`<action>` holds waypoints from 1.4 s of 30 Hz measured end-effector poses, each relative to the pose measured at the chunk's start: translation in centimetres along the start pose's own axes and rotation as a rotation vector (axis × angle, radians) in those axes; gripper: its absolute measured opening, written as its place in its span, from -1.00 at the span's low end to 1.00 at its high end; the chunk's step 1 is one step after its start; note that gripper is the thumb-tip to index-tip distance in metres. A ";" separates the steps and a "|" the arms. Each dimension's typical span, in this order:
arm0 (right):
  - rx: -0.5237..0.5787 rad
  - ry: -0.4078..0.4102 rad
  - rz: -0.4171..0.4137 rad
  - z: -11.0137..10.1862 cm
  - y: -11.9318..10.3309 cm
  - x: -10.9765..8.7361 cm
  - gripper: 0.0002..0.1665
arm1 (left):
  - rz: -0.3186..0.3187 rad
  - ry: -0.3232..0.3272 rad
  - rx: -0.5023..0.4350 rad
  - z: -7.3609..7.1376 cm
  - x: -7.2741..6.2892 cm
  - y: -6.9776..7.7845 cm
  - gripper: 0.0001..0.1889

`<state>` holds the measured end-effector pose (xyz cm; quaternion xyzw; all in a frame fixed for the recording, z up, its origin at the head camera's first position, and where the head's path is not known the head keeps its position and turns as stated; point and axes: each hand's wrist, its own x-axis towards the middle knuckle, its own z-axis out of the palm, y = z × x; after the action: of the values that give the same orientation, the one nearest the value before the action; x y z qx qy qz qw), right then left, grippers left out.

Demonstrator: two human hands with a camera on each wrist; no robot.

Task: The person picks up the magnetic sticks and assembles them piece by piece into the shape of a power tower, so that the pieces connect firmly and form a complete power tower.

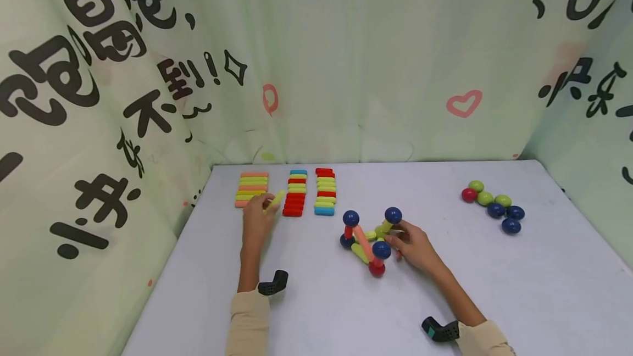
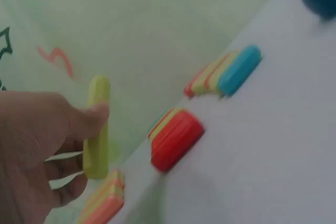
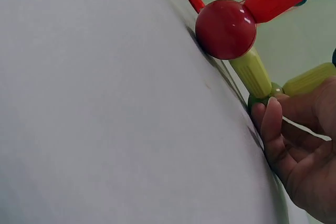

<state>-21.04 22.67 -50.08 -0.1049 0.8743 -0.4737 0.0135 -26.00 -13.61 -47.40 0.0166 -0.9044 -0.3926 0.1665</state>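
My left hand pinches a yellow-green rod between thumb and fingers, raised beside the rows of rods. At the middle of the table stands a ball-and-rod frame, with several dark blue balls, a red ball and green ones joined by rods. Three of its blue balls sit on top of short uprights. On the frame's right side, my right hand pinches a green ball low at a corner. In the right wrist view, fingers partly hide that ball.
Rods lie in three stacked columns at the back left: a salmon and yellow one, a mostly red one and a mixed one. Loose green, red and blue balls cluster at the back right. A printed curtain hangs behind the table.
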 end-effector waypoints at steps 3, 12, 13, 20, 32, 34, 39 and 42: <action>0.045 -0.030 -0.008 0.1 -0.1 -0.1 -0.54 | 0.061 -0.159 -0.214 2.1 -0.1 2.2 -0.68; 0.102 -0.128 -0.113 0.3 0.0 0.1 -0.52 | -0.152 -0.447 -0.613 7.7 -1.7 5.1 -0.62; 0.110 -0.144 -0.123 0.2 0.1 0.2 -0.51 | -0.183 -0.462 -0.638 7.9 -1.9 5.2 -0.62; 0.165 -0.332 -0.151 -0.7 0.3 0.1 -0.34 | -0.254 -0.603 -0.689 8.4 -2.6 5.4 -0.64; 0.010 -0.548 -0.022 -1.3 -0.7 -0.7 0.37 | -0.196 -0.697 -0.624 9.1 -3.0 5.4 -0.68; -0.019 -0.520 -0.060 -0.9 -0.9 -0.9 0.42 | -0.182 -0.695 -0.621 9.2 -3.0 5.5 -0.70; -0.074 -0.456 -0.147 0.1 -1.0 -1.0 0.47 | -0.165 -0.698 -0.610 9.4 -3.1 5.5 -0.74; -0.096 -0.418 -0.208 0.5 -1.1 -1.0 0.46 | -0.168 -0.705 -0.618 9.5 -3.1 5.6 -0.73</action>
<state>-19.77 21.83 -49.52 -0.2906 0.8584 -0.3987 0.1405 -25.45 -2.55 -50.31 -0.0947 -0.7422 -0.6369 -0.1857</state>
